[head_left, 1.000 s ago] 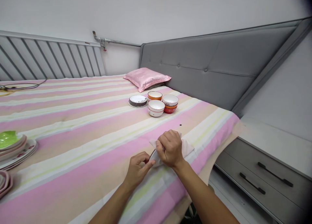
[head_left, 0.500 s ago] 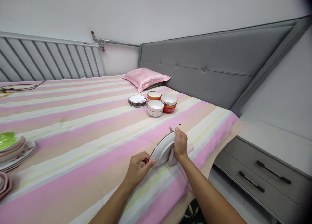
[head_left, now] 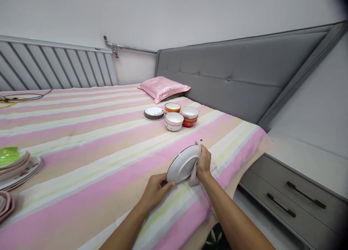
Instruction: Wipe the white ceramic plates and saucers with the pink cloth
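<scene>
White plate (head_left: 183, 163), tilted just above the striped bed (head_left: 95, 141): left hand (head_left: 155, 192) pinches its near rim, right hand (head_left: 203, 163) grips a cloth (head_left: 193, 175) pressed to the far edge. Steady wiping likely needs the pinch firm and the cloth folded over the rim.

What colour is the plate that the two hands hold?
The plate is plain white; the head view shows it best.

On the pink-striped bed (head_left: 81, 134), a stack of small white plates (head_left: 153, 113) lies left of the ceramic bowls (head_left: 181, 116), with the pink satin pillow (head_left: 163, 87) behind them. The round white plate (head_left: 183, 164) is nearer, and a grey drawer cabinet (head_left: 285, 192) stands right of the bed.
</scene>
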The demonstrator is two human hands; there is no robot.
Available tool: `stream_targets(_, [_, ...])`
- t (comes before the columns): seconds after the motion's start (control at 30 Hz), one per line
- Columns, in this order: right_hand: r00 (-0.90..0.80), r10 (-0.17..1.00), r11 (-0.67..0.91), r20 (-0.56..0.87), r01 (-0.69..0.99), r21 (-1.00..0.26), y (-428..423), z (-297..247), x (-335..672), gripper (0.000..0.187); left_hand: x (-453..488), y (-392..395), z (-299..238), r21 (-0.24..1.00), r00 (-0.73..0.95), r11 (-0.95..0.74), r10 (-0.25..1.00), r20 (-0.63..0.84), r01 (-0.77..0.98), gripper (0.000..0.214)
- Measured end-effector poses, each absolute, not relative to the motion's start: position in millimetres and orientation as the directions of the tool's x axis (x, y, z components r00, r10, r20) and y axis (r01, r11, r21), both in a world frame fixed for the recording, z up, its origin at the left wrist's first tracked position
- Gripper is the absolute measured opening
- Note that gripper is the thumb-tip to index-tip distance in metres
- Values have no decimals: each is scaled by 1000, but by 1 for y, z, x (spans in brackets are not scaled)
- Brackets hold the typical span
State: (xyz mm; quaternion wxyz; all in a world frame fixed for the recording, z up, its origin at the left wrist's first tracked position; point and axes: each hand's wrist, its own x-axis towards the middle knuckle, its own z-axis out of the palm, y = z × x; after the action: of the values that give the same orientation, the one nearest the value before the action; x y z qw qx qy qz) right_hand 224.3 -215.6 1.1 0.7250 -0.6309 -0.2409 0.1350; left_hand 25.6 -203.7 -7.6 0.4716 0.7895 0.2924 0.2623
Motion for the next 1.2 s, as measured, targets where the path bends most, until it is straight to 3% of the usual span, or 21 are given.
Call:
stream_targets(0.13, [833,513,180,209,134,-974,-219,4,222,30,24,-205,0,903,609,-407,753,249,134,24])
stream_targets(0.27, [718,549,195,429,389,-901,-227,17,212,31,21,-206,5,863,519,-495,765,381,97,25])
stream_targets(0.47, [337,612,220,715,796,-564,-239,38,192,26,17,-202,5,814,457,-576,745,485,75,20])
stream_targets(0.57, [179,628,227,757,889,-398,-241,43,186,21,16,-201,7,805,451,-589,740,499,75,18])
stream_targets(0.63, [135,639,224,757,909,-352,-240,43,184,21,15,-201,9,815,458,-574,747,482,81,18])
stream_targets(0.8, [254,632,177,732,873,-455,-233,38,190,26,18,-201,9,884,529,-453,782,331,116,19])
stream_targets(1.0, [409,601,174,686,772,-612,-231,34,202,28,25,-198,-9,876,677,-336,736,15,346,25])
stream_targets(1.1, [464,595,172,656,724,-668,-230,33,204,29,25,-197,-15,839,682,-360,731,-18,409,24])
stream_targets(1.2, [554,586,154,592,641,-752,-227,28,208,31,24,-198,-11,876,690,-330,724,-3,351,25])
